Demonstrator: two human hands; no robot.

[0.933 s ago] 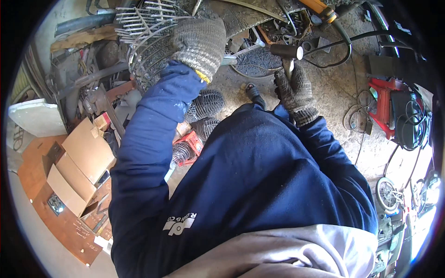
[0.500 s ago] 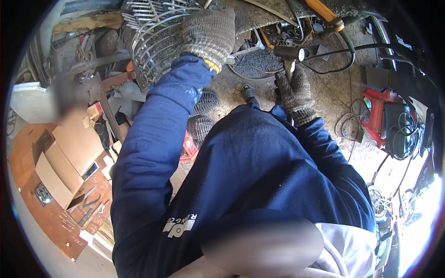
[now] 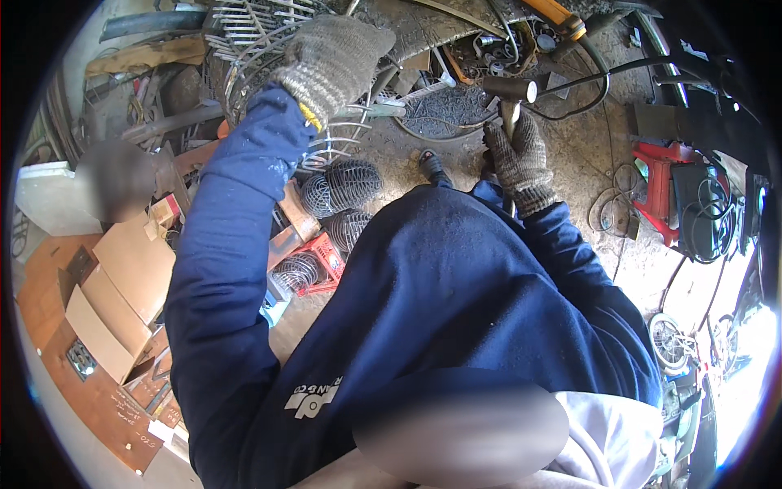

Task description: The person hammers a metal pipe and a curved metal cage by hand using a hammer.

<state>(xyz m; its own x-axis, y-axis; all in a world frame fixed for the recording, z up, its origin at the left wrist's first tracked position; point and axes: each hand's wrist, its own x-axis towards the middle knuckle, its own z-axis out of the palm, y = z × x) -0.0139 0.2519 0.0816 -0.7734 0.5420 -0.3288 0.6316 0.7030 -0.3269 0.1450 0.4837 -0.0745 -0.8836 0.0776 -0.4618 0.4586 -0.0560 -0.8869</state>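
My left hand (image 3: 336,65), in a grey knitted glove, is closed at the upper left on a metal wire frame (image 3: 259,33) with straight and curved rods. The glove and sleeve cover part of the frame, and curved rods come out below the wrist. Nearer my body on the right, my gloved right hand (image 3: 521,163) is wrapped round the handle of a hammer (image 3: 511,89). The hammer's head points upward, and its metal handle shows just above the fingers.
Coiled wire rings (image 3: 352,184) lie left of my legs, beside a red crate (image 3: 330,265). A cardboard box (image 3: 122,310) stands at far left. An orange-handled tool (image 3: 558,15) and black cables are at upper right, near a red stand (image 3: 658,191).
My left hand has moved left with the wire frame, which has turned, its curved rods now showing below the wrist. The right hand and hammer have hardly moved.
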